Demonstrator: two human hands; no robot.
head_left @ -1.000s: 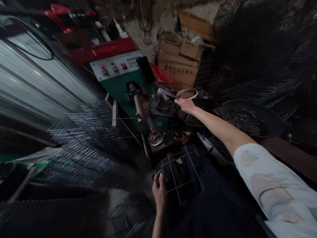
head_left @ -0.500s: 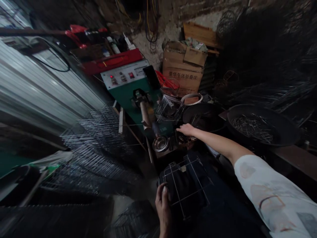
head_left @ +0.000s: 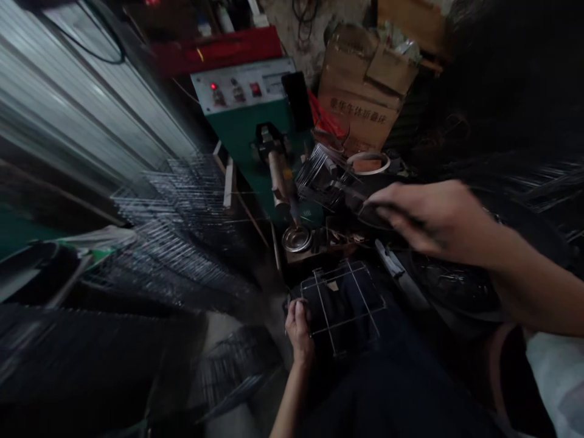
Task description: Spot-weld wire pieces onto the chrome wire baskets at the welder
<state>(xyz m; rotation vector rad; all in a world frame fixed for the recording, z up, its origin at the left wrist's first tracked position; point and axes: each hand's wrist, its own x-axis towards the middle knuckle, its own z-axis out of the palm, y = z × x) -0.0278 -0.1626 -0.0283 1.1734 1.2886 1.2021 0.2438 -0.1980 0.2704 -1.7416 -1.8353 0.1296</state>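
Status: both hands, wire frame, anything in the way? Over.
Left hand: grip on left edge of wire frame. Frame over dark clothing. Right hand blurred, contents unclear; partly blocking dark pan.

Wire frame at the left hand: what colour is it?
Silvery grey; the wire frame shows in the head view.

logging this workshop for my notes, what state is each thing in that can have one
Thin silver wire grid frame: held at its left edge
Bare left hand: closed on that edge
Bare right hand: in the air, fingers bent; blur hides whether it holds anything
Small round red light: lit
Black rectangular phone: screen dark
Brown cardboard box: flap folded over its front
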